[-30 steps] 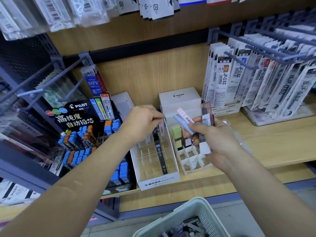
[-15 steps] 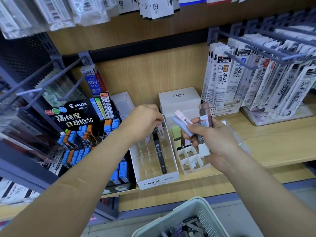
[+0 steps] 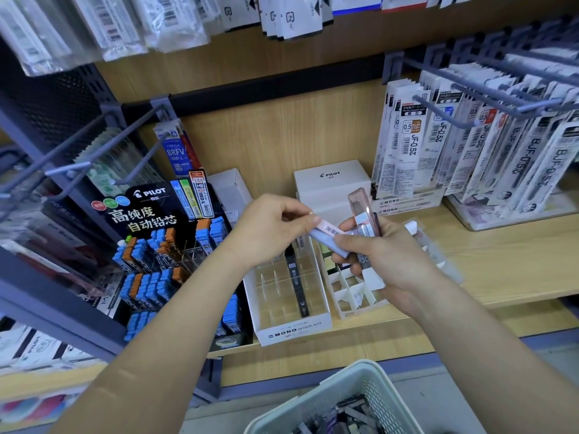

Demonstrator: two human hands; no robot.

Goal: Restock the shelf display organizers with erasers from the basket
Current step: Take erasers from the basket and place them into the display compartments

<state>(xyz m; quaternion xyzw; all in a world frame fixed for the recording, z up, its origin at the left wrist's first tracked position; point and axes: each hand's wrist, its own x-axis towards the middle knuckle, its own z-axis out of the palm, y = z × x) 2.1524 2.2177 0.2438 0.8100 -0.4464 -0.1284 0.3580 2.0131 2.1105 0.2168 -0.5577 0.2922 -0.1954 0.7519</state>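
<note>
Closest to the camera, at the bottom edge, the pale basket (image 3: 329,393) holds a jumble of dark and purplish erasers (image 3: 344,416). Above it both forearms reach in toward the shelf (image 3: 488,270). The right hand (image 3: 388,261) is curled round a bundle of stick erasers: a lilac eraser (image 3: 329,244) slanting up to the left, a clear pink eraser (image 3: 365,213) standing almost upright, and a dark one with a white end pointing down. The left hand (image 3: 269,233) pinches the upper end of a pink barcoded eraser (image 3: 329,228) lying on top of the lilac one, thumb and fingertips pressed together on it. Beneath the hands, on the wooden shelf, stands the white MONO organizer (image 3: 293,331) with clear dividers and one black eraser (image 3: 296,278) in a middle row; just to its right sits a white divided organizer (image 3: 351,308), mostly open cells. To the left is a black lead display (image 3: 147,214) full of blue and orange cases. Farther back rests a white PILOT box (image 3: 332,180), and refill packs (image 3: 413,142) hang on hooks at the right.
</note>
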